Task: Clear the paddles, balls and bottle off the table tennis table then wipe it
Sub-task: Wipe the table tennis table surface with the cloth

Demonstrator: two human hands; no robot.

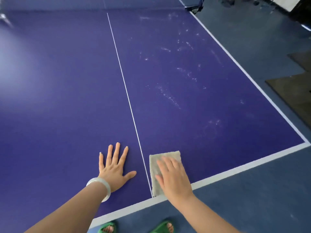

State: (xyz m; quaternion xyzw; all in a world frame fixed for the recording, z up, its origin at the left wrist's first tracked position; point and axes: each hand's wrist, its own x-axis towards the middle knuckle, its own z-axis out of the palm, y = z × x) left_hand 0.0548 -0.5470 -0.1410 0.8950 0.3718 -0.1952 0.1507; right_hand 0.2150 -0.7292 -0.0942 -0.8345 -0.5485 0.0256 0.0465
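The blue table tennis table (67, 81) fills most of the view, with a white centre line running away from me. My right hand (173, 177) lies flat with straight fingers on a grey folded cloth (157, 161), just right of the centre line at the near edge. My left hand (114, 167) rests flat on the table with spread fingers, just left of the line; a pale bangle sits on its wrist. White dusty streaks (170, 96) mark the right half of the table. No paddles, balls or bottle show in this view.
The net and its post (195, 5) cross the far end. Blue floor lies right of and below the table, with dark mats (292, 91) at the right. My feet in green sandals (107, 228) stand at the near edge.
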